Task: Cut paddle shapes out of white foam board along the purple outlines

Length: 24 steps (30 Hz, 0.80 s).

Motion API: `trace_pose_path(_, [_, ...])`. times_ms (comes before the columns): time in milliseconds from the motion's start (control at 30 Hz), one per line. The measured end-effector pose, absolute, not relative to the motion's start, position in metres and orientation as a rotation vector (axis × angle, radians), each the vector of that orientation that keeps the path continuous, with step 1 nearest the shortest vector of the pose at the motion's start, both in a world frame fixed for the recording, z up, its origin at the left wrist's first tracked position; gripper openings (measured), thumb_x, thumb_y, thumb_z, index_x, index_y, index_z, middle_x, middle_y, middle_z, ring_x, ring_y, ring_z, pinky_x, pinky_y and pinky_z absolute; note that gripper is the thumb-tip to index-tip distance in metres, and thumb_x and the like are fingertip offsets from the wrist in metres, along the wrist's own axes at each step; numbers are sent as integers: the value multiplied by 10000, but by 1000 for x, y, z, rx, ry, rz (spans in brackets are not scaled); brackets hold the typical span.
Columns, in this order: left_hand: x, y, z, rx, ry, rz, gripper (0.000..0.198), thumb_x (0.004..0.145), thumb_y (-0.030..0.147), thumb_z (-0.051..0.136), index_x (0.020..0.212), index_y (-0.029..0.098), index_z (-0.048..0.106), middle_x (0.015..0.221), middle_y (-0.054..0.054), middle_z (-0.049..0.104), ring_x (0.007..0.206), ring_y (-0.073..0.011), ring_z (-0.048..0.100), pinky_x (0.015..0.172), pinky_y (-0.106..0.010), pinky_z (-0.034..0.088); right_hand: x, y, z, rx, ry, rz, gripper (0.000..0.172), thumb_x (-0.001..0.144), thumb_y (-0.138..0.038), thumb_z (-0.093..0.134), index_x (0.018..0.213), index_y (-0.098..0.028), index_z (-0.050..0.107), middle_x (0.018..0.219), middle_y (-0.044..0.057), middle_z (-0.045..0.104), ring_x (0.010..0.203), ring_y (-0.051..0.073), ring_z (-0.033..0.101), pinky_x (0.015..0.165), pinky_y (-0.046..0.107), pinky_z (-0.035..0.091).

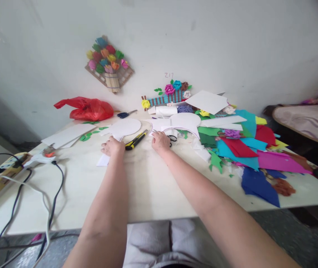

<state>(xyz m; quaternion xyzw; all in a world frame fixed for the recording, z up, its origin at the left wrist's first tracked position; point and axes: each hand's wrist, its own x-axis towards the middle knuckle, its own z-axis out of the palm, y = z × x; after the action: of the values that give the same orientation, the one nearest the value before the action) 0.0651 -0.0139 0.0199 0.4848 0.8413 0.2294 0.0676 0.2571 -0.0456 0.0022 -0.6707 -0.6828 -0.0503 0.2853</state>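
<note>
My left hand (112,146) is over the table with its fingers bent down on a piece of white paper (103,160), which sticks out below it. Just beyond lies a rounded white cutout (126,127). To the right of that hand rests a yellow-and-black utility knife (135,140). My right hand (160,142) has its fingers curled over a pair of scissors; the black handles (172,139) show beside it and a bit of blade at the fingertips. A larger curved white cutout (185,121) lies just past this hand.
A red plastic bag (87,108) and dark-handled scissors (126,114) lie at the back. Coloured sheets (237,147) and scraps heap at the right. A power strip (3,175) with cables is at the left. Paper flowers (105,56) hang on the wall.
</note>
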Motion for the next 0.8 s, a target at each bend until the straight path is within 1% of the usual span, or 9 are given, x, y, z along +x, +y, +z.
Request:
trace_pose_path(133, [64, -15, 21, 1523, 2541, 672, 536, 754, 268, 576, 1280, 211, 491, 1311, -135, 550, 1254, -316, 389, 968, -444, 351, 255, -46, 1, -1801, -1852, -149, 319, 829, -177, 439, 1072, -207, 644, 1108, 75, 638, 1057, 222, 532, 827, 332, 447])
trace_pose_path(333, [67, -17, 23, 1472, 2533, 760, 537, 790, 241, 543, 1319, 272, 459, 1277, -128, 552, 1238, -321, 404, 952, -457, 375, 257, -47, 0, -1787, -1838, -130, 334, 821, -162, 434, 1069, -209, 652, 1097, 71, 645, 1056, 218, 539, 830, 328, 448])
trace_pose_path(500, [73, -18, 26, 1608, 2524, 964, 571, 803, 290, 582, 1353, 263, 432, 1236, -143, 561, 1165, -322, 469, 918, -428, 411, 258, -48, 1, -1730, -1747, -69, 315, 828, -161, 444, 1055, -197, 660, 1081, 73, 659, 1050, 214, 559, 846, 315, 445])
trace_pose_path(600, [83, -21, 34, 1765, 2454, 1101, 583, 818, 281, 574, 1375, 237, 411, 1213, -146, 572, 1144, -311, 490, 928, -414, 409, 256, -45, 4, -1649, -1599, 110, 260, 834, -179, 476, 1007, -190, 669, 1051, 59, 678, 967, 186, 603, 839, 289, 452])
trace_pose_path(667, [93, -25, 41, 1838, 2392, 1118, 587, 820, 282, 576, 1380, 232, 404, 1210, -144, 573, 1142, -306, 495, 935, -410, 408, 254, -42, 6, -1540, -1450, 350, 210, 841, -220, 497, 956, -188, 670, 959, 37, 697, 811, 149, 632, 767, 257, 474])
trace_pose_path(700, [99, -27, 44, 1893, 2351, 1114, 592, 819, 283, 580, 1381, 241, 402, 1217, -137, 572, 1144, -302, 495, 946, -409, 403, 253, -40, 6, -1469, -1362, 492, 193, 841, -249, 508, 928, -183, 667, 900, 24, 700, 714, 127, 630, 700, 237, 479])
trace_pose_path(733, [105, -30, 47, 1946, 2312, 1120, 593, 818, 286, 584, 1381, 243, 403, 1223, -131, 573, 1148, -298, 494, 957, -406, 397, 252, -38, 7, -1390, -1266, 632, 187, 839, -280, 518, 900, -176, 662, 850, 15, 697, 626, 107, 614, 620, 215, 468])
trace_pose_path(800, [116, -35, 50, 2033, 2225, 1138, 577, 817, 287, 586, 1368, 249, 419, 1220, -115, 582, 1159, -290, 490, 962, -391, 396, 252, -35, 9, -1236, -1058, 864, 205, 831, -336, 538, 861, -162, 642, 806, 13, 692, 507, 73, 575, 472, 178, 398])
